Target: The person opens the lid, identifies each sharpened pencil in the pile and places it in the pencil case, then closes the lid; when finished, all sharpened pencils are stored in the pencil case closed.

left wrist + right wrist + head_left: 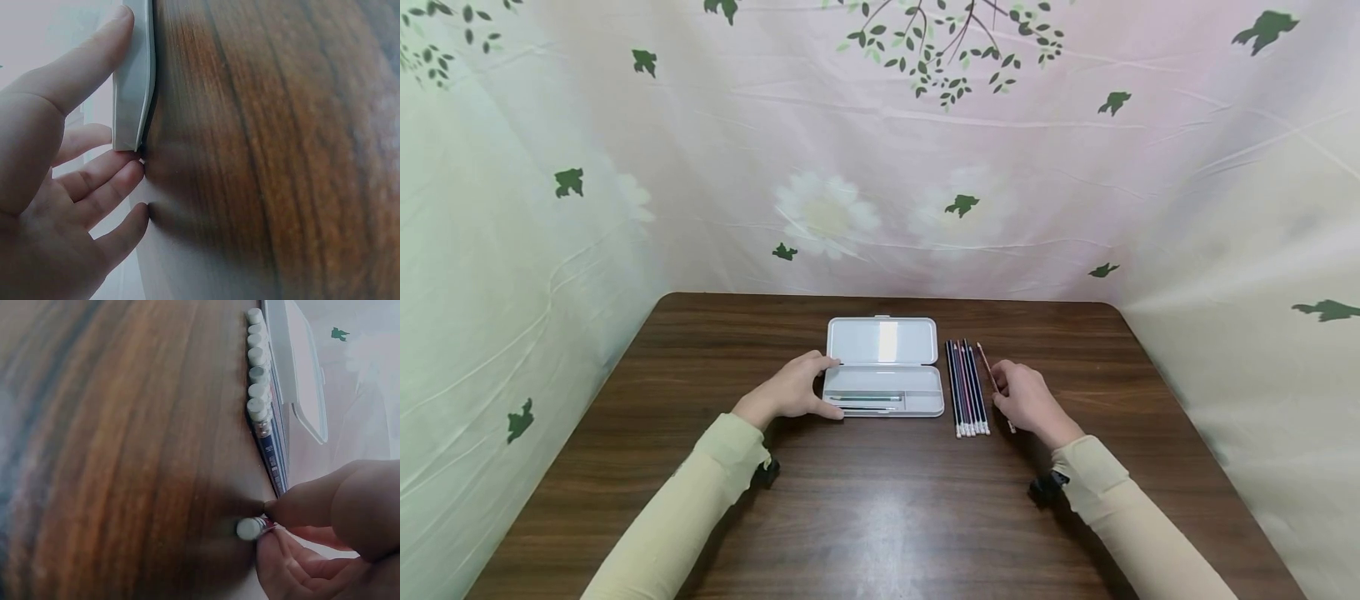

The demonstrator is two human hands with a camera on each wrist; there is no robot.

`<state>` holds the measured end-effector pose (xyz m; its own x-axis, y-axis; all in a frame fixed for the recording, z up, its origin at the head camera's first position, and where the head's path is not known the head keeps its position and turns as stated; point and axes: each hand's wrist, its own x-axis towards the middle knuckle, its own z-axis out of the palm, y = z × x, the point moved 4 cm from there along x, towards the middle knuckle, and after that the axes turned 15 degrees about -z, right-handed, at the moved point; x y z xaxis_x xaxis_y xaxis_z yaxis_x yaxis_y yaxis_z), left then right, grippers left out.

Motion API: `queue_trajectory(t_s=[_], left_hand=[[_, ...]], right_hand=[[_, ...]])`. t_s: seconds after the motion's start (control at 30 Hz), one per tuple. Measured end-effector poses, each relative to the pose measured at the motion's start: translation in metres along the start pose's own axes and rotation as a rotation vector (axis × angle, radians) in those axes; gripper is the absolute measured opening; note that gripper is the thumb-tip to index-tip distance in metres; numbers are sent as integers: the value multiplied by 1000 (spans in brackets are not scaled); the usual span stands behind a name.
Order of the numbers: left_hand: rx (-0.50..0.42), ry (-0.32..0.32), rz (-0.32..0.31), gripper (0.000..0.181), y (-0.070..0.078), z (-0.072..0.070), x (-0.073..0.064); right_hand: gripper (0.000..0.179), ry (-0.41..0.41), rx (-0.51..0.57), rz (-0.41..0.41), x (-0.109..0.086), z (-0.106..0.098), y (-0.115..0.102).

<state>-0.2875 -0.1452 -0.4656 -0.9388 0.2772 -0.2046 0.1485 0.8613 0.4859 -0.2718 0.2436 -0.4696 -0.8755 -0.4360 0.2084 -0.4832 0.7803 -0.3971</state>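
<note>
A white pencil case (886,379) lies with its lid folded back on the table; in its tray are a green pencil-like item (867,398) and a thin dark one beside it. My left hand (792,387) holds the case's left end, thumb at the near corner and index finger by the hinge. In the left wrist view, the thumb (103,47) lies along the case wall (133,106). My right hand (1028,398) pinches a reddish pencil (986,363) between thumb and fingers, its white eraser (249,529) pointing toward the body. Left of it lies a row of several pencils (962,387), erasers nearest me.
The dark wood table (880,508) extends around the case and pencils. Patterned cloth (880,167) hangs behind the table's far edge and along both sides. A black wrist camera (1047,490) sits below the right cuff, another (766,473) below the left.
</note>
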Motion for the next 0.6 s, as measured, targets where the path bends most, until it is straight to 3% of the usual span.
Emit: queue_trajectory(t_s=[0.6], left_hand=[[-1, 4, 6, 99, 0, 0, 0]], right_hand=[[33, -5, 23, 52, -3, -9, 1]])
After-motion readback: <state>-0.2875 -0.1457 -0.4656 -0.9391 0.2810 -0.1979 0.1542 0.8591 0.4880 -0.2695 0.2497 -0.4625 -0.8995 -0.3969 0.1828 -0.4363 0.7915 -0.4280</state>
